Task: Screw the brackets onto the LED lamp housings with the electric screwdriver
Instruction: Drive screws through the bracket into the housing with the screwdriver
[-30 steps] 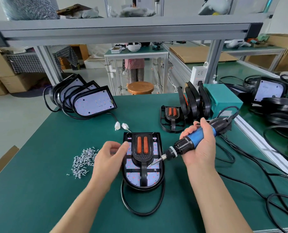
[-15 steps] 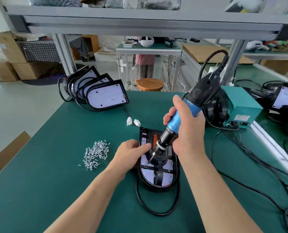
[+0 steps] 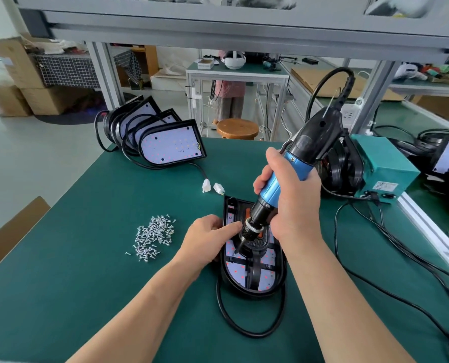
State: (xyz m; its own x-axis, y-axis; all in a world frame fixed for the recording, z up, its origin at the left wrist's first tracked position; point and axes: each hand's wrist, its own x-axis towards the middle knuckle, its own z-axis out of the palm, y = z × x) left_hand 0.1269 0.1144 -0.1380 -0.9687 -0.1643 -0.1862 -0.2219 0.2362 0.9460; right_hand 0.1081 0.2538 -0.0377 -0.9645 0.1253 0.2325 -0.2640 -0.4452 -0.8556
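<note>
Screwdriver (image 3: 283,179) in right hand (image 3: 294,203), tip on bracket (image 3: 252,242).
</note>
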